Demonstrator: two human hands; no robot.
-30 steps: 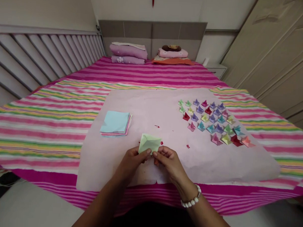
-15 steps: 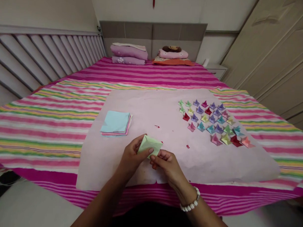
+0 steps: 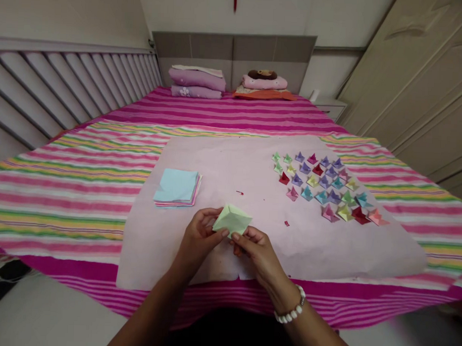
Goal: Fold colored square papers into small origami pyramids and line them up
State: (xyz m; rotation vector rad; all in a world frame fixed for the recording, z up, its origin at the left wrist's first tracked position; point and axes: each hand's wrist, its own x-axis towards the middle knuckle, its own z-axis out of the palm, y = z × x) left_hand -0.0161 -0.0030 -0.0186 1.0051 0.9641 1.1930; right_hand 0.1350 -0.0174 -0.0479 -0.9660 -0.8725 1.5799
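A folded piece of pale green origami paper (image 3: pixel 233 219) is held up between my two hands, above the near part of a large pale sheet (image 3: pixel 231 163). My left hand (image 3: pixel 203 235) pinches its left and lower edge, thumb in front and fingers behind. At the lower right corner, my right hand (image 3: pixel 255 247) grips it between thumb and fingers. Left of my hands lies a stack of square coloured paper (image 3: pixel 176 186), light blue on top. Several small folded paper boats (image 3: pixel 323 181) in many colours stand in rows on the right side of the sheet.
Small red scraps (image 3: pixel 287 223) lie on the sheet. Under it, a striped bedspread (image 3: pixel 64 187) covers the bed. Folded purple bedding (image 3: pixel 197 81) and a pink pile (image 3: pixel 264 82) stand at the headboard (image 3: pixel 273 48). A slatted rail (image 3: pixel 86 82) runs along the left.
The green paper has turned slightly and moved a little right, showing more of its face. My left thumb has slid down to its lower edge. The stack and boats have not moved.
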